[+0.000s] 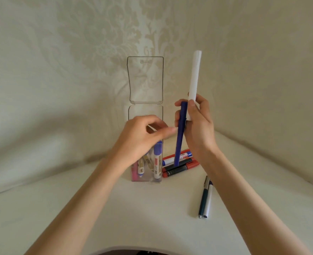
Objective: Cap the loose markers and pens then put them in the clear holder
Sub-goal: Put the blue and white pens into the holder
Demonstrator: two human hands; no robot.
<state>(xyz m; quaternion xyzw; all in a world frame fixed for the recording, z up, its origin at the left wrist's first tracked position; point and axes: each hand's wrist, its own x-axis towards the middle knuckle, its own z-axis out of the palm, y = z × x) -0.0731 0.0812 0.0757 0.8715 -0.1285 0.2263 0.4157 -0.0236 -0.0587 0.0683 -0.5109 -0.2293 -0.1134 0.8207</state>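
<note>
Right hand (198, 124) raised above the white tabletop (152, 208), fingers wrapped around two things at once: a long white marker (194, 76) pointing up past the fingertips, and a slim dark blue pen (180, 133) hanging down, its lower end in front of the pile of markers below. Left hand (142, 138) blurred, hovering at the open mouth of the clear rectangular plastic holder (145, 115), fingers curled loosely toward the blue pen; cannot tell whether anything is pinched between them, though a thin pale sliver shows under the fingers.

Holder standing upright near the table's back edge, close to the patterned cream wall (60, 52), its hinged clear lid (145, 80) flipped up behind it. Inside: a white marker with blue cap (157, 155), a pink marker (134, 172), and a few others, tilted, partly hidden by the left hand.

Just right of the holder, touching or nearly touching its base, a small heap of red, black and white markers (179, 165) lying flat. Farther toward the front right, well apart from the heap, a dark teal pen (203, 197) and a silver-white pen (208, 199) lying side by side.
</note>
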